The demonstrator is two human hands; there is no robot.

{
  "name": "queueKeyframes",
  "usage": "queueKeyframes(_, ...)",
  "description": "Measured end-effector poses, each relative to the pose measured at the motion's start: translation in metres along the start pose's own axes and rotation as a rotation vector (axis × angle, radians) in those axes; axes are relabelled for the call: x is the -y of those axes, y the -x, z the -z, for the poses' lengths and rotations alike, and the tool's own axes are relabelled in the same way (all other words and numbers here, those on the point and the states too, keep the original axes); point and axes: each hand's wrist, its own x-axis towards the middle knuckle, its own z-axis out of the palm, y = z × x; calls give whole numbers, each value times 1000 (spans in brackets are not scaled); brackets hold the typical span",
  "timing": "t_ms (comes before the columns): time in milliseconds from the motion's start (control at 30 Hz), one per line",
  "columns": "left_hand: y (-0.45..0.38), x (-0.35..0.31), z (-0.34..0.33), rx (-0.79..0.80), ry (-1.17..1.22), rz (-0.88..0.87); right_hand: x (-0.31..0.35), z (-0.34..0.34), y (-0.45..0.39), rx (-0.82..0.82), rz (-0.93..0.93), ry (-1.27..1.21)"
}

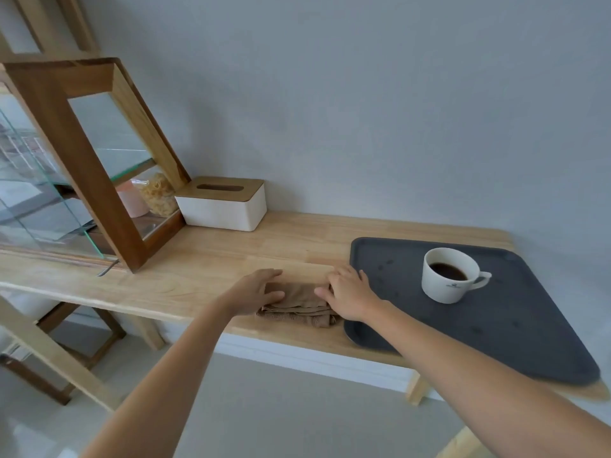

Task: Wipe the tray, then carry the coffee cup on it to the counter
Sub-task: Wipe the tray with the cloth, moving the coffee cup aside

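Observation:
A dark grey tray [515, 312] lies on the right part of a light wooden table, with small dark spots on its surface. A white cup [446, 282] of black coffee stands on the tray, handle to the right. A folded brown cloth [299, 304] lies on the table just left of the tray. My left hand [254, 292] rests on the cloth's left side and my right hand [347, 292] on its right side. Both have fingers spread over the cloth, not closed around it. My right hand partly overlaps the tray's left edge.
A white tissue box [224, 206] with a wooden lid stands at the back by the grey wall. A wood-and-glass display cabinet [82, 180] fills the table's left end. The table's front edge [185, 312] runs just under my hands. Wooden furniture legs show on the floor at lower left.

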Motion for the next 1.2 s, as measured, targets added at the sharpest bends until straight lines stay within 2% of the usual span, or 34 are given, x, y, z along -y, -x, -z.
queueKeyframes(133,-1,-5,-2,-76,-36,-20,10,0,4,-53,-6,-93)
queueKeyframes(233,-1,-16,8,-105,56,-86,16,17,16,-68,25,-312)
queueKeyframes(300,-1,-29,16,-125,183,-133,12,36,27,-134,27,-390)
queueKeyframes(400,-3,-57,22,-117,442,-198,-9,69,49,-256,14,-379)
queueKeyframes(500,-13,-94,12,-70,501,-216,-34,92,69,-285,-34,-288)
queueKeyframes(600,-23,-123,-17,-39,453,-151,-54,93,83,-240,-85,-161)
queueKeyframes(667,-26,-132,-41,-68,334,-123,-61,84,92,-199,-89,-37)
queueKeyframes(733,-21,-133,-65,-119,258,-85,-67,69,97,-172,-41,186)
queueKeyframes(800,-9,-130,-85,-137,301,-43,-73,56,99,-207,33,319)
queueKeyframes(900,14,-124,-114,-166,278,-27,-81,42,97,-212,97,236)
queueKeyframes(1067,29,-130,-143,-274,64,50,-83,27,85,-76,138,54)
queueKeyframes(1133,29,-131,-145,-286,56,54,-84,22,78,25,129,55)
queueKeyframes(1200,28,-131,-147,-288,67,58,-87,15,72,71,135,164)
